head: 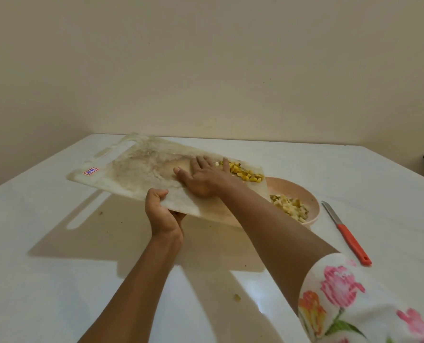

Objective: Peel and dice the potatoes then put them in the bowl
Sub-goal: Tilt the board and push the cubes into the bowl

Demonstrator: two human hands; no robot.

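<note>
The left hand (pixel 162 211) grips the near edge of the cutting board (pixel 136 169) and holds it up off the white bench (pixel 57 280), tipped over the pink bowl (pixel 294 186). The right hand (pixel 203 177) lies flat and open on the board, fingers touching the yellow potato cubes (pixel 245 172) at its right end. The bowl has more of them inside. A red knife (pixel 347 233) lies beside the bowl

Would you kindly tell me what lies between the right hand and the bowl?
In the head view, a pile of diced potato lies on the tilted cutting board, between the right hand and the bowl.
</note>
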